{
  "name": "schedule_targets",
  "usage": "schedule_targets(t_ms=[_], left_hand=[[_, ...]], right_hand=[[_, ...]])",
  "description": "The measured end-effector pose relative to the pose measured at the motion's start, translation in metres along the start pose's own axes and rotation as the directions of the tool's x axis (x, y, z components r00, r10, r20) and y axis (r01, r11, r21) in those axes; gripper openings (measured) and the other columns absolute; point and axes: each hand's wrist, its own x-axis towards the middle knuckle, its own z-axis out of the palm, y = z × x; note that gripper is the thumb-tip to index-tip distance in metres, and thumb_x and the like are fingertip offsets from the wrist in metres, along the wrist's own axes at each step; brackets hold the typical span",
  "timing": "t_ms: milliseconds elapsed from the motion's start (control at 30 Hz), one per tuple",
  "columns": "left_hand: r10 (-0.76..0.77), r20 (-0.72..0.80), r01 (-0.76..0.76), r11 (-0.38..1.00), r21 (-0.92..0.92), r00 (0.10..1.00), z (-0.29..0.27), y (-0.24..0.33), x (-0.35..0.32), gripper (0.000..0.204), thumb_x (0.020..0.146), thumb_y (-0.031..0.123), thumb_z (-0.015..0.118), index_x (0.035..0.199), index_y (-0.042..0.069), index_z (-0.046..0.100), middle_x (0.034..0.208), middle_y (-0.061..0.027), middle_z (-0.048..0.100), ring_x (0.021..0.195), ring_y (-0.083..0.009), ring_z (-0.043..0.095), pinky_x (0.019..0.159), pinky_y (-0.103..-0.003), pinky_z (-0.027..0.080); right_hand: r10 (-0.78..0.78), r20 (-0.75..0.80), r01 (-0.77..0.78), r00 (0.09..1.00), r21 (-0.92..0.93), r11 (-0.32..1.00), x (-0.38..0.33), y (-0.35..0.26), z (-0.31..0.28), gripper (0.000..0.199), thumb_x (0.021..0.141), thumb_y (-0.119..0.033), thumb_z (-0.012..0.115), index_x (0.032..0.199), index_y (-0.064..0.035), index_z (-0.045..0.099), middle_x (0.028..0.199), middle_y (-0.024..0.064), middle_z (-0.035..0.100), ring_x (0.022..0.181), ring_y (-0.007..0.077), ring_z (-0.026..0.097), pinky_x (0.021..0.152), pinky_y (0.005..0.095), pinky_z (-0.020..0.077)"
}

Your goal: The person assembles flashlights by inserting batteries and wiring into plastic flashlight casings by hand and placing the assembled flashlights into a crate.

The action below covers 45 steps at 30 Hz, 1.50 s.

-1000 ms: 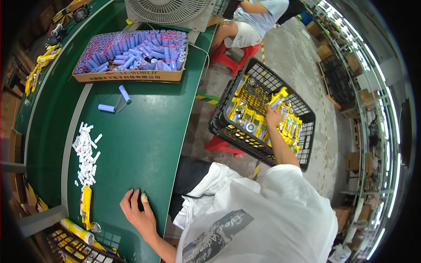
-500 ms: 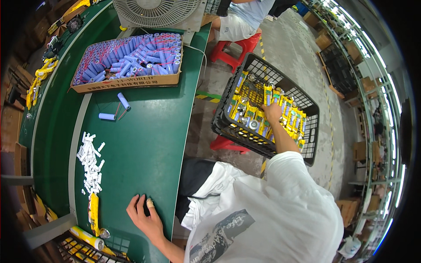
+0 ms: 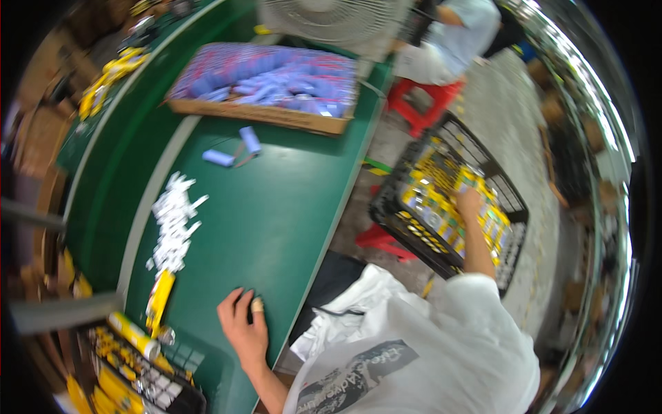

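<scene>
My left hand [image 3: 247, 328] rests on the green tabletop [image 3: 255, 221] near its right edge, fingers apart, holding nothing; one fingertip has a pale cover. To the right, my right hand [image 3: 469, 201] reaches down into a black plastic crate [image 3: 514, 196] among rows of yellow flashlight-like pieces [image 3: 431, 200]. Its fingers are blurred and partly hidden, so any grip on a piece does not show. Left of my left hand lies a single yellow piece [image 3: 160, 301] with a silvery round end, below a pile of small white pieces [image 3: 172, 224].
A cardboard box [image 3: 276, 119] of purple battery cells stands at the table's far end, before a fan [image 3: 334, 17]. Two wired purple cells [image 3: 250, 140] lie nearer. Another crate [image 3: 183, 397] is at the lower left. Someone sits on a red stool [image 3: 424, 103] beyond the right-hand crate.
The whole view has shifted, moving the table and crate rightward in the picture, with more blur. My left hand stays on the table and my right hand stays in the crate.
</scene>
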Motion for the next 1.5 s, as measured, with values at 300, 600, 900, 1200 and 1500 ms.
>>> schedule_targets(t_ms=[300,600,900,1200,1500], left_hand=[[-0.048,-0.457,0.219,0.918,0.33,0.888,-0.087,-0.052,0.013,0.031,0.092,0.007,0.073,0.122,0.001,0.069,0.131,-0.019,0.062,0.121,-0.0381,0.059,0.106,-0.047,0.046],[-0.056,-0.2,0.129,0.919,0.373,0.978,-0.049,-0.111,0.066,0.045,0.089,0.021,0.077,0.128,0.005,0.064,0.124,-0.0175,0.067,0.119,-0.0397,0.06,0.104,-0.049,0.044],[-0.203,-0.087,0.219,0.934,0.281,0.975,-0.067,-0.041,-0.004,0.065,0.087,0.016,0.08,0.145,0.005,0.055,0.147,-0.0213,0.052,0.134,-0.0401,0.052,0.113,-0.048,0.043],[0.031,-0.323,0.115,0.899,0.423,0.946,-0.076,-0.054,0.009,0.046,0.087,0.019,0.08,0.129,0.005,0.067,0.126,-0.0161,0.067,0.121,-0.0372,0.059,0.109,-0.047,0.042],[-0.085,-0.048,0.09,0.989,0.121,0.995,-0.067,-0.084,0.005,0.019,0.096,0.021,0.071,0.102,0.003,0.071,0.121,-0.0114,0.07,0.112,-0.032,0.063,0.098,-0.043,0.047]], right_hand=[[-0.695,-0.157,0.567,0.702,0.713,0.412,-0.143,-0.276,-0.207,0.03,0.094,-0.028,0.073,0.106,-0.0013,0.077,0.084,0.0181,0.077,0.075,0.0291,0.075,0.072,0.0396,0.0579],[-0.88,-0.112,0.856,0.462,0.318,0.408,-0.173,-0.467,-0.147,0.046,0.084,-0.041,0.083,0.096,0.003,0.073,0.093,0.0274,0.074,0.09,0.0455,0.074,0.08,0.0548,0.0598],[-0.938,-0.004,0.772,0.347,0.569,0.283,-0.19,-0.437,-0.168,0.035,0.082,-0.028,0.076,0.089,0.0063,0.074,0.085,0.0261,0.074,0.083,0.0406,0.074,0.079,0.0476,0.0585],[-0.961,0.084,-0.466,-0.262,0.861,0.202,-0.277,-0.368,-0.145,0.033,0.099,-0.014,0.064,0.128,0.0011,0.06,0.097,0.0139,0.075,0.081,0.0193,0.072,0.077,0.0317,0.0588],[-0.907,0.145,-0.296,-0.395,0.915,0.275,-0.321,-0.379,-0.15,0.031,0.1,-0.011,0.065,0.128,-0.0015,0.057,0.112,0.0173,0.075,0.096,0.0217,0.075,0.083,0.0305,0.0583]])
